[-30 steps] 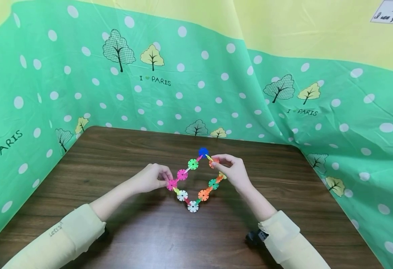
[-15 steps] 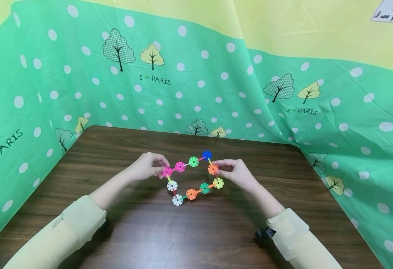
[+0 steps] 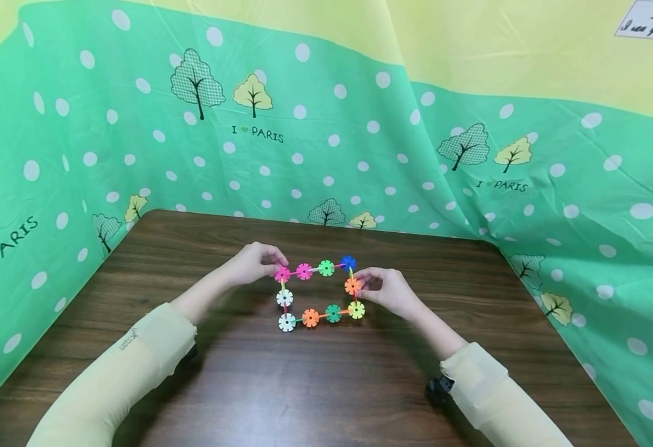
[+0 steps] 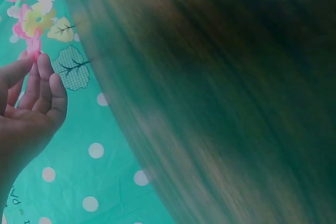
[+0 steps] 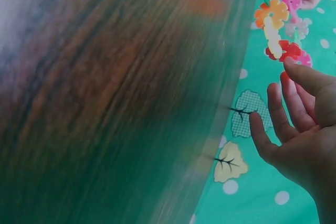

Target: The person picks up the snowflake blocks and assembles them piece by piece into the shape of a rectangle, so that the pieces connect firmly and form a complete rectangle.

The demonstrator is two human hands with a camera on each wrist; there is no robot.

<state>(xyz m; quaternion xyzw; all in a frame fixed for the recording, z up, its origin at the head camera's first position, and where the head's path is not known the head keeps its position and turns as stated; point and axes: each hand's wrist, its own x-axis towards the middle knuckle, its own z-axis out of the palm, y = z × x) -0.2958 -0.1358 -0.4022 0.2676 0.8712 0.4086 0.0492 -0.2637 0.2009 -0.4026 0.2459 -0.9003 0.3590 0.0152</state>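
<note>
A closed frame of interlocking plastic snowflake discs, roughly a rectangle, is held up between my two hands above the dark table. My left hand pinches the pink snowflake disc at the far left corner. On the right side, my right hand pinches an orange disc between thumb and fingers. A blue disc forms the far right corner, a yellow disc the near right, and a white disc the near left. Green, orange and pink discs fill the sides, linked by discs set edge-on.
The brown wood-grain table spreads beneath both arms. A green and yellow cloth with dots and trees hangs along its back and sides. Beneath each rolled sleeve a dark wrist device shows, the right one more plainly.
The disc frame has turned from a diamond to a level rectangle, its near white corner swinging left. My left hand has moved away from me; my right hand has shifted slightly, still gripping the orange disc.
</note>
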